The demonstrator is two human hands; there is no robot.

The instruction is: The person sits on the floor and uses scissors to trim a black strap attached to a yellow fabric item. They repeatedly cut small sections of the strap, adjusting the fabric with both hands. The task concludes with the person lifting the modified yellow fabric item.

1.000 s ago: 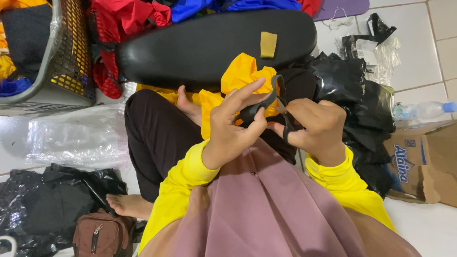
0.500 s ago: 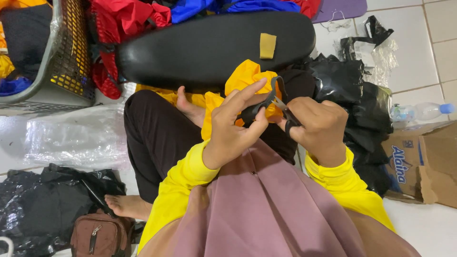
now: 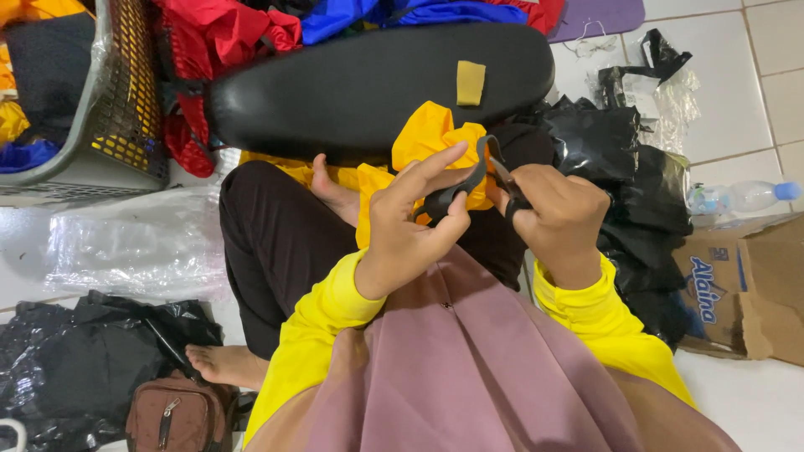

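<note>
White tile floor point(image 3: 779, 92) under me; my right hand point(image 3: 557, 213) grips small snips point(image 3: 498, 172), left hand point(image 3: 410, 222) pinches a black strap point(image 3: 444, 199) over yellow fabric point(image 3: 427, 138).

two hands point(image 3: 402, 226), one scissors point(image 3: 494, 172); one bottle point(image 3: 737, 197)

You sat on a white tiled floor point(image 3: 775, 92). On it lay a clear plastic sheet point(image 3: 126, 247) to your left, a grey laundry basket point(image 3: 79, 172) beyond it, crumpled black bags point(image 3: 67, 368) and a brown pouch point(image 3: 176, 414) near your foot, and a cardboard box point(image 3: 754, 293) and plastic bottle point(image 3: 737, 197) to your right.
</note>
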